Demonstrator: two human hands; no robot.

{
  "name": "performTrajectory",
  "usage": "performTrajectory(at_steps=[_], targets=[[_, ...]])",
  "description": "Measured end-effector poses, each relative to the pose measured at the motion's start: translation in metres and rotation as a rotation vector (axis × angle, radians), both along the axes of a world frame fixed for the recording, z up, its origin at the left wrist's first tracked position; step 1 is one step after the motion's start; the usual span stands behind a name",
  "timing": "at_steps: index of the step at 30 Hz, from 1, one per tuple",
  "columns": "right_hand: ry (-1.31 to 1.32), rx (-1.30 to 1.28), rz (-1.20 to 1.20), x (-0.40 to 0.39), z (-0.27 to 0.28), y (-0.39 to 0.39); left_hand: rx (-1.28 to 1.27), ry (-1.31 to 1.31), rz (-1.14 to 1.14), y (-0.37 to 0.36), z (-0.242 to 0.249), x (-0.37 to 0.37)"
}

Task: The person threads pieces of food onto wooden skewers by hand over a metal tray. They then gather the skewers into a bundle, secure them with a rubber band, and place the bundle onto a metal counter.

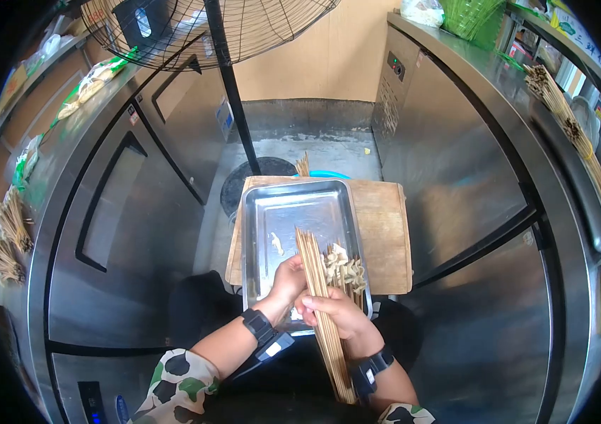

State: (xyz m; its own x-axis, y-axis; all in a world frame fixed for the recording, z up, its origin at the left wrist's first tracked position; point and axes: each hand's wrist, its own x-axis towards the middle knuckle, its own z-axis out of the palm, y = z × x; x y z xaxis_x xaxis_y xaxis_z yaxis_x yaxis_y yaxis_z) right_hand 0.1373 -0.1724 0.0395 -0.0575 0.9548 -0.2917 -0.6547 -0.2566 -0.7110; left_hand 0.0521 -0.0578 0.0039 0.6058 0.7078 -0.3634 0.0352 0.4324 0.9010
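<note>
A long bundle of thin wooden skewers (327, 332) lies across my right hand (339, 311), whose thumb and fingers wrap round it. Just left of the bundle is my left hand (289, 280), its fingers curled near the skewers; what they hold, if anything, is hidden. Under both hands a shallow metal tray (300, 192) rests on a wooden board (384, 233). Several skewers with pale, folded food pieces (344, 271) on their ends lie at the tray's right side. One small pale scrap (276, 244) sits on the tray's bottom, left of centre.
Steel cabinets stand at the left (117, 233) and right (456, 169). A wire fan cage (265, 32) on a black pole is ahead. Skewer bundles lie on the left counter (10, 226) and right counter (562, 113). Behind the board is a dark round object (233, 187).
</note>
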Motion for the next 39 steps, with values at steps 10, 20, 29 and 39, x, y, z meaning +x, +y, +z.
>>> performTrajectory(at_steps=[10,20,29,39], targets=[[-0.186,-0.139,-0.016,-0.005,-0.028,0.013,-0.103,-0.165,0.105,0.016,0.016,-0.033],[-0.238,-0.116,0.044,-0.003,-0.031,0.012,-0.122,-0.096,0.054,0.028,0.015,-0.033],[-0.212,-0.113,0.017,-0.005,-0.023,0.011,-0.201,-0.107,0.100,0.029,0.015,-0.048],[-0.146,-0.104,0.008,-0.004,-0.021,0.010,0.037,-0.113,0.096,0.024,0.024,-0.055]])
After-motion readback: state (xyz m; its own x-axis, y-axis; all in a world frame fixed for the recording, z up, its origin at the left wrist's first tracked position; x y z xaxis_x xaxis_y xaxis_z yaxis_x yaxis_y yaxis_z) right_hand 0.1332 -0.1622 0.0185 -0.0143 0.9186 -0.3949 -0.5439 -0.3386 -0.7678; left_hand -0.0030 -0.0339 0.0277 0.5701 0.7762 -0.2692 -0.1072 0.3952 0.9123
